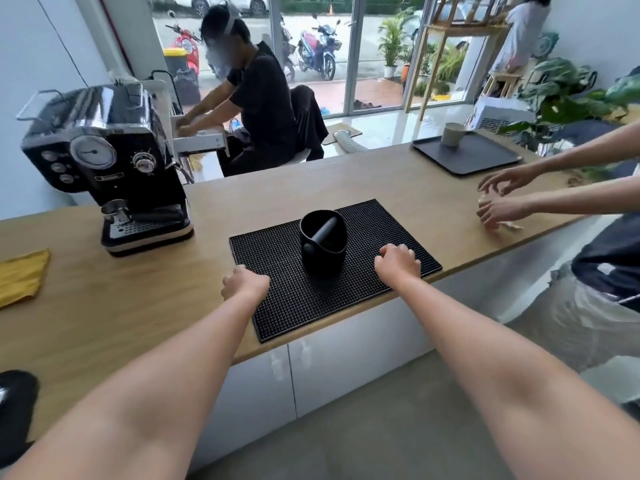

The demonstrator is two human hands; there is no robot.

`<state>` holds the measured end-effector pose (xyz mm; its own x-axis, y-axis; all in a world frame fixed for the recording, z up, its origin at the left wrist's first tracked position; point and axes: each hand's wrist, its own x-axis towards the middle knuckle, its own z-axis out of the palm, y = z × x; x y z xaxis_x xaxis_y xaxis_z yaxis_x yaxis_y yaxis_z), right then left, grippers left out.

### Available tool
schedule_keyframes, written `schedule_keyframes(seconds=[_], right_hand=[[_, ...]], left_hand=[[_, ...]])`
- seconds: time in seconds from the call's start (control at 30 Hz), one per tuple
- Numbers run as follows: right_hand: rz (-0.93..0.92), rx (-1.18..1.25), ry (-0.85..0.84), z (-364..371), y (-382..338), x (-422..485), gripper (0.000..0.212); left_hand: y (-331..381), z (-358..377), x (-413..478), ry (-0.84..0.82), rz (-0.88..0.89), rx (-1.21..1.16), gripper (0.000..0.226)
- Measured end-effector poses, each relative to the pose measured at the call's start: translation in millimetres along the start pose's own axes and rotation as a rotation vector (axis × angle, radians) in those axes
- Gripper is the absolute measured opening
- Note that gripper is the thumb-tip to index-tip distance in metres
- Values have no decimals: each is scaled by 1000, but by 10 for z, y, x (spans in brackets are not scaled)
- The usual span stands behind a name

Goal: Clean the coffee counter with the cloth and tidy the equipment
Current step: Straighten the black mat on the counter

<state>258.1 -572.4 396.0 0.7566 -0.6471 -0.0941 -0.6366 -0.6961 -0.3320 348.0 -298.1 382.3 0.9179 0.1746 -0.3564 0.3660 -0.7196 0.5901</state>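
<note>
A black rubber bar mat [277, 244] lies on the wooden counter [121, 306] near its front edge. A black knock box [322, 242] with a bar across its top stands upright on the mat. My left hand [244, 283] rests curled at the mat's left edge, and my right hand [398, 263] is curled on the mat's right part; whether either grips the mat I cannot tell. A yellow cloth [20, 277] lies flat at the far left of the counter, away from both hands. A black espresso machine [107, 164] stands at the back left.
A dark tray [485, 157] with a grey cup [453, 134] sits at the back right. Another person's two hands [498, 199] reach over the counter's right end near a small pale object. A seated person in black works behind the machine. Plants stand at the right.
</note>
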Motion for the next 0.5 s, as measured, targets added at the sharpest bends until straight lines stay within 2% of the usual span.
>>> schedule_keyframes(seconds=[0.1, 0.3, 0.5], right_hand=[[24, -54, -37, -49, 160, 301, 45], [104, -96, -56, -58, 369, 733, 53], [122, -100, -10, 17, 451, 969, 57]], left_hand=[[84, 99, 13, 69, -131, -37, 58], [53, 189, 194, 181, -246, -171, 54], [70, 176, 160, 177, -192, -321, 34]])
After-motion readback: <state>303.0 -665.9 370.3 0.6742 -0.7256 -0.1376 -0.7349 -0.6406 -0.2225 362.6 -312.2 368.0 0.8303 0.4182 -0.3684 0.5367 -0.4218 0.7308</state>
